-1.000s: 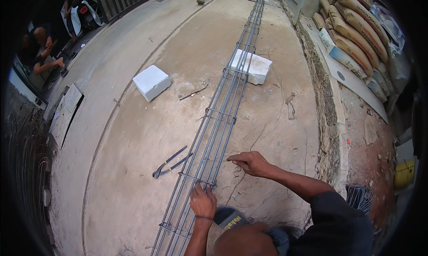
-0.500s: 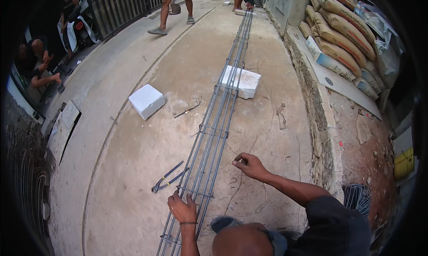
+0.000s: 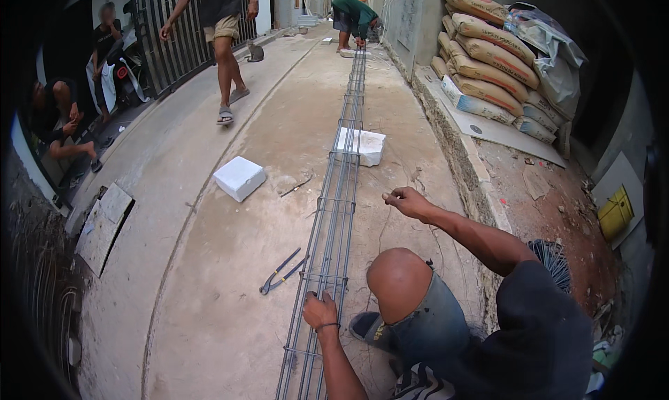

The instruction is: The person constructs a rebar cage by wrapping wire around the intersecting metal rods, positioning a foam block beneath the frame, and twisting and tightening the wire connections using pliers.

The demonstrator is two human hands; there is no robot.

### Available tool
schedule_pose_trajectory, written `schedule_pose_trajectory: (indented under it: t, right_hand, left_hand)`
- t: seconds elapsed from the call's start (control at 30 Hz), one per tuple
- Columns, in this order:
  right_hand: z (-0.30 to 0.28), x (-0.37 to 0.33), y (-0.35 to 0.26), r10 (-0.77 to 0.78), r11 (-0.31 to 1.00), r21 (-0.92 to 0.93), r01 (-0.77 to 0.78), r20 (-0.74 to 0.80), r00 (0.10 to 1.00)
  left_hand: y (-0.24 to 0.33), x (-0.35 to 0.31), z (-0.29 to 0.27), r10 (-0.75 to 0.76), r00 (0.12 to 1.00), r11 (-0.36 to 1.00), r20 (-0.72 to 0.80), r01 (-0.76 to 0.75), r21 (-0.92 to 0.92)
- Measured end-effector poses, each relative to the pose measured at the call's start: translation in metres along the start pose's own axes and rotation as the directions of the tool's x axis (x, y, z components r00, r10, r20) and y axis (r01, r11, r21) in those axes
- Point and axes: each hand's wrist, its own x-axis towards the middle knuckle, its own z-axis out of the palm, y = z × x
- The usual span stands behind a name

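A long rebar cage [image 3: 325, 240] of thin steel bars with square stirrups runs away from me along the concrete. My left hand [image 3: 320, 309] is closed around its bars just below a stirrup. To the right of the cage and clear of it, my right hand [image 3: 410, 203] is raised with thumb and fingers pinched together; anything between them is too fine to make out. Pincers [image 3: 280, 274] with dark handles lie open on the ground left of the cage. A white block [image 3: 369, 148] sits under the cage farther along.
Another white block [image 3: 239, 178] and a short dark rod [image 3: 296, 186] lie to the left. Stacked sacks [image 3: 491, 58] stand at right, near a wire bundle [image 3: 550, 264]. One person [image 3: 226, 34] walks at left; another [image 3: 352, 20] bends over the cage's far end.
The view has tilted up, showing more of the lane and my knee. My right hand has moved farther up and away from the cage. The walker has stepped onward; my left hand stays on the bars.
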Motion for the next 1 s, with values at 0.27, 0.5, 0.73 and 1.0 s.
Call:
schedule_pose_trajectory:
  t: [0.27, 0.5, 0.73, 1.0]
  right_hand:
    - [-0.045, -0.027, 0.069, -0.145, 0.983, -0.131, 0.129, -0.123, 0.982]
    - [-0.025, 0.012, 0.236, 0.048, 0.9, -0.418, -0.126, -0.192, 0.98]
    - [-0.011, 0.102, 0.289, 0.315, 0.847, -0.476, -0.235, 0.094, 0.944]
    - [-0.054, 0.341, 0.256, 0.481, 0.507, 0.741, -0.441, 0.182, 0.858]
  left_hand:
    - [-0.017, 0.0, 0.003, 0.193, 0.981, 0.978, -0.01, -0.194, -0.078]
    - [0.048, 0.017, -0.008, 0.354, 0.892, 0.882, -0.281, -0.418, -0.217]
    - [0.139, 0.145, 0.102, 0.211, 0.977, 0.843, -0.032, -0.199, -0.501]
    - [0.244, 0.247, 0.172, -0.55, 0.77, 0.435, 0.323, 0.594, -0.676]
